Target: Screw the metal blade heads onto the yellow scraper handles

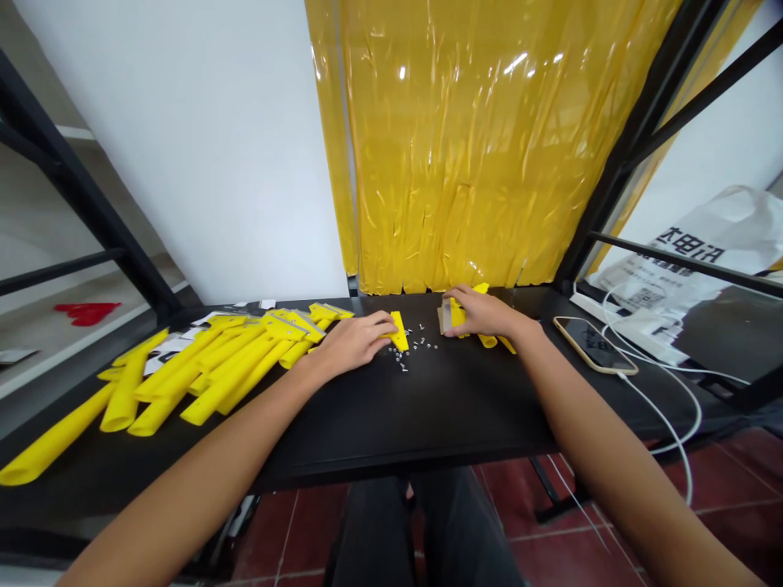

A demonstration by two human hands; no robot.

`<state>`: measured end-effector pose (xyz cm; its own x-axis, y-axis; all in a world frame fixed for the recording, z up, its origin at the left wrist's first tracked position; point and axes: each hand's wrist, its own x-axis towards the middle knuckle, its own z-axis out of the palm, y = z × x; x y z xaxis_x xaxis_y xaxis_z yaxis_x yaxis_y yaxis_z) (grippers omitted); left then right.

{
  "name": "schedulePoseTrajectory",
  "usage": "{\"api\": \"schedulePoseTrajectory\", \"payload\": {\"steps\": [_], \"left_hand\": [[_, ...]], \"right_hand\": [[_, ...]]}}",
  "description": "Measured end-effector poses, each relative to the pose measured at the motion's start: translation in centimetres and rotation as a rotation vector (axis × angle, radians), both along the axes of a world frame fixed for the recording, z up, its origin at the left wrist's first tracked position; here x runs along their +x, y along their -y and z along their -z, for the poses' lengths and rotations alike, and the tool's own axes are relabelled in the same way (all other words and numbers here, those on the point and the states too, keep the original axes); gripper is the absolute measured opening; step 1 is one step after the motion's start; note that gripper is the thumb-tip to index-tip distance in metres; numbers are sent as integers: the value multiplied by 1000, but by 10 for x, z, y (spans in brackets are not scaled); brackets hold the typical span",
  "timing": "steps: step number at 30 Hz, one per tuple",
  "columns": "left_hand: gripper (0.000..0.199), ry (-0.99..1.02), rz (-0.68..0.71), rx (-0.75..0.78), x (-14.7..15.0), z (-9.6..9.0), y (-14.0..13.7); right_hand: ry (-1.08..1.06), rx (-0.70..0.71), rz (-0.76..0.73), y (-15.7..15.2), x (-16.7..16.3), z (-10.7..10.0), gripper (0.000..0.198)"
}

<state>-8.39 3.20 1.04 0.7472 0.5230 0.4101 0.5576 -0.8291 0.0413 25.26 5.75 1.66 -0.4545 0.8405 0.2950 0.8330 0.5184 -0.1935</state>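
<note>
Several yellow plastic scrapers (238, 367) with round handles lie piled on the left of the black table, some with metal blades at their heads. My left hand (360, 341) is beside the pile, fingers closed on a small flat yellow plastic piece (400, 331). Small loose screws (404, 355) are scattered just right of that piece. On the far side of the table, the fingers of my right hand (477, 311) are around a thin metal blade (447, 316). More yellow parts (488, 341) lie under and beside the right hand, partly hidden by it.
A phone (593, 344) with white cables (679, 416) lies at the right. Behind it are a white power strip (624, 330) and a white plastic bag (685, 253). Yellow strip curtain (465, 163) and a white panel (232, 147) stand behind the table (397, 432), between black metal frames.
</note>
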Motion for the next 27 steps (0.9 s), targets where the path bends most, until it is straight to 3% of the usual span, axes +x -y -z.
{"api": "schedulePoseTrajectory", "payload": {"steps": [5, 10, 14, 27], "left_hand": [[31, -11, 7, -6, 3, -3, 4], [31, 5, 15, -33, 8, -3, 10], [30, 11, 25, -40, 11, -1, 12], [30, 34, 86, -68, 11, -3, 14]], "right_hand": [[40, -34, 26, -3, -7, 4, 74], [-156, -21, -235, 16, -35, -3, 83], [-189, -78, -371, 31, -66, -3, 88], [-280, -131, -428, 31, -67, 2, 88]]}}
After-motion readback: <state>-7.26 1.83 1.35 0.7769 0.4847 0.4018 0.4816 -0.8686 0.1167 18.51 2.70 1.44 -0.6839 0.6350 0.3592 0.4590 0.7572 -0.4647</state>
